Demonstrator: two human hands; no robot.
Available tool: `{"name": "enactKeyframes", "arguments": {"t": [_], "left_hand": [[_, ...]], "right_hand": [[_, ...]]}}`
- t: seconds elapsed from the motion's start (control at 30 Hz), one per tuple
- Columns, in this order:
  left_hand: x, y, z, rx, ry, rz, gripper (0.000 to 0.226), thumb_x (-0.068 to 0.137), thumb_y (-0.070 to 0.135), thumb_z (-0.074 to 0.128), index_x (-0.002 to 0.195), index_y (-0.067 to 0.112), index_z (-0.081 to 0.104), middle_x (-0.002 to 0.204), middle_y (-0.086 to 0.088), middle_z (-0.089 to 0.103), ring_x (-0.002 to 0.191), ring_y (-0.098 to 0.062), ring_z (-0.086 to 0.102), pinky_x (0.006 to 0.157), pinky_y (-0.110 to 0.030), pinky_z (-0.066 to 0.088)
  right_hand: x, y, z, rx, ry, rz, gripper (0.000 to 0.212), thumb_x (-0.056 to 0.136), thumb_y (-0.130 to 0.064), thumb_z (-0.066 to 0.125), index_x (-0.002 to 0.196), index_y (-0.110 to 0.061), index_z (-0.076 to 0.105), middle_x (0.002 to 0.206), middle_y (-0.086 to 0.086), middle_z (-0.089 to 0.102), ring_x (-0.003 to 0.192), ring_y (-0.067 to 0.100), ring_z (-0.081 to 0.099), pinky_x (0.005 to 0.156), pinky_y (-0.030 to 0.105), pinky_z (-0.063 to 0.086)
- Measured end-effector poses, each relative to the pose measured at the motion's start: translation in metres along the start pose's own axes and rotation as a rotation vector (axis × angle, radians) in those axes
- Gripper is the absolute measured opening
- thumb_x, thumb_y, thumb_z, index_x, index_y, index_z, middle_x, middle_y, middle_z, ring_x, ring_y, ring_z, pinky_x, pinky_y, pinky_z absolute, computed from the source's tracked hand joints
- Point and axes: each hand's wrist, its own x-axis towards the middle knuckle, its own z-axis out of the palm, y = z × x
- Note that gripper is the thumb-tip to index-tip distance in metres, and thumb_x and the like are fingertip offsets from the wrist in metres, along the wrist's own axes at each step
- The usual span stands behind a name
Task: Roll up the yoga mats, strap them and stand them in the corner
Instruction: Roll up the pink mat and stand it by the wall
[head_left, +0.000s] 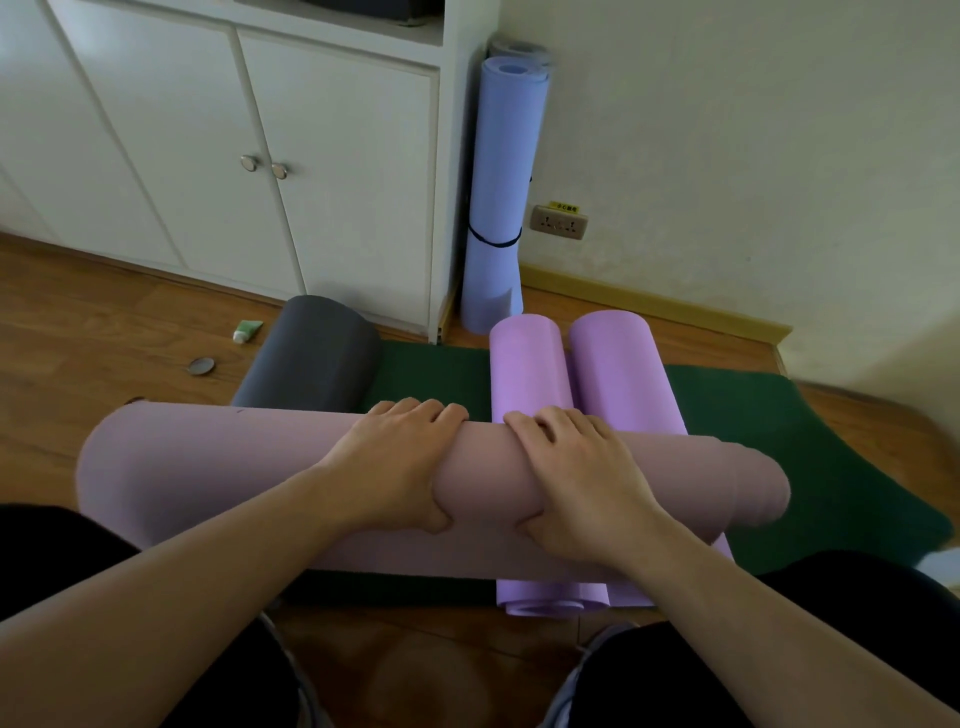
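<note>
Fingers (421, 413) curled over the pink mat roll (218, 467), thumbs underneath; my left hand (400, 462) and right hand (571, 473) grip it mid-length, across the green mat (831, 467).

Wood floor (104, 338) carries everything: dark green mat (810, 447) spread flat on it in front of my knees, small green tube (247, 330) and round metal lid (201, 366) loose on the boards just left of it. Blue rolled mat (498, 208) stands upright on the floor in the corner, beside the white cabinet (311, 182). On the green mat lie a grey roll (311, 358), two purple rolls (571, 364) side by side, pink roll (208, 467) across them.
</note>
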Motion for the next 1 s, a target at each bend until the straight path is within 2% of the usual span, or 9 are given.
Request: {"name": "enactKeyframes", "arguments": {"t": [0.13, 0.27, 0.4, 0.47, 0.57, 0.7, 0.77, 0.87, 1.0], "left_hand": [[-0.002, 0.010, 0.003, 0.120, 0.014, 0.019, 0.125, 0.059, 0.074, 0.079, 0.158, 0.026, 0.020, 0.150, 0.002, 0.041, 0.134, -0.022, 0.045, 0.116, -0.042, 0.038], [0.001, 0.012, 0.006, 0.149, 0.036, 0.032, 0.109, 0.062, 0.067, 0.082, 0.149, 0.026, 0.032, 0.140, 0.003, 0.051, 0.122, -0.022, 0.054, 0.107, -0.043, 0.045], [0.003, 0.000, -0.002, 0.067, 0.050, 0.021, 0.099, 0.062, 0.068, 0.077, 0.143, 0.029, 0.036, 0.133, 0.007, 0.055, 0.117, -0.019, 0.057, 0.103, -0.041, 0.047], [0.002, -0.002, -0.003, 0.016, 0.037, 0.008, 0.099, 0.061, 0.072, 0.075, 0.142, 0.032, 0.036, 0.132, 0.009, 0.056, 0.116, -0.016, 0.057, 0.104, -0.040, 0.047], [0.000, 0.001, -0.002, 0.020, 0.022, 0.014, 0.104, 0.062, 0.073, 0.076, 0.147, 0.033, 0.032, 0.138, 0.008, 0.052, 0.123, -0.017, 0.052, 0.110, -0.038, 0.043], [-0.002, 0.009, 0.004, 0.121, 0.025, 0.018, 0.120, 0.060, 0.072, 0.081, 0.155, 0.026, 0.024, 0.145, 0.001, 0.041, 0.130, -0.022, 0.046, 0.114, -0.041, 0.040], [-0.001, 0.012, 0.008, 0.138, 0.023, 0.028, 0.115, 0.062, 0.068, 0.082, 0.153, 0.025, 0.027, 0.142, 0.001, 0.045, 0.125, -0.022, 0.050, 0.110, -0.043, 0.044], [0.002, 0.008, 0.006, 0.100, 0.023, 0.035, 0.108, 0.065, 0.064, 0.082, 0.151, 0.025, 0.028, 0.139, 0.003, 0.050, 0.123, -0.020, 0.054, 0.108, -0.041, 0.045], [0.003, -0.001, -0.002, -0.008, 0.028, 0.000, 0.106, 0.061, 0.068, 0.079, 0.147, 0.030, 0.031, 0.137, 0.009, 0.055, 0.120, -0.016, 0.056, 0.107, -0.038, 0.045]], "right_hand": [[-0.002, 0.001, -0.004, 0.060, 0.024, 0.022, 0.096, 0.069, -0.059, 0.078, 0.152, -0.028, 0.040, 0.137, -0.002, 0.062, 0.118, 0.023, 0.062, 0.102, 0.040, 0.051], [-0.003, -0.001, -0.003, 0.088, -0.008, 0.026, 0.102, 0.070, -0.065, 0.077, 0.156, -0.027, 0.037, 0.141, -0.001, 0.059, 0.123, 0.024, 0.059, 0.108, 0.041, 0.048], [-0.003, -0.003, 0.001, -0.047, 0.012, -0.005, 0.115, 0.067, -0.060, 0.078, 0.162, -0.018, 0.029, 0.141, 0.009, 0.050, 0.125, 0.032, 0.052, 0.112, 0.046, 0.044], [-0.001, -0.003, 0.003, -0.081, -0.001, -0.007, 0.117, 0.064, -0.059, 0.081, 0.161, -0.017, 0.029, 0.137, 0.010, 0.050, 0.120, 0.033, 0.053, 0.108, 0.046, 0.047], [0.002, -0.001, 0.000, -0.049, 0.001, 0.003, 0.106, 0.066, -0.056, 0.079, 0.156, -0.020, 0.036, 0.134, 0.007, 0.054, 0.116, 0.030, 0.057, 0.102, 0.043, 0.049], [0.000, 0.002, -0.006, 0.041, -0.021, 0.017, 0.103, 0.067, -0.057, 0.078, 0.155, -0.026, 0.035, 0.138, 0.000, 0.058, 0.121, 0.024, 0.059, 0.105, 0.040, 0.048], [-0.001, 0.001, -0.005, 0.075, -0.043, 0.014, 0.104, 0.068, -0.059, 0.079, 0.156, -0.027, 0.034, 0.141, -0.002, 0.057, 0.123, 0.023, 0.058, 0.107, 0.039, 0.047], [-0.002, -0.001, -0.002, 0.014, -0.056, 0.005, 0.114, 0.071, -0.062, 0.078, 0.163, -0.022, 0.024, 0.146, 0.005, 0.050, 0.129, 0.029, 0.052, 0.114, 0.043, 0.042], [-0.003, -0.002, 0.002, -0.071, -0.033, -0.007, 0.119, 0.071, -0.058, 0.080, 0.165, -0.019, 0.019, 0.142, 0.009, 0.045, 0.126, 0.032, 0.049, 0.113, 0.045, 0.042]]}}
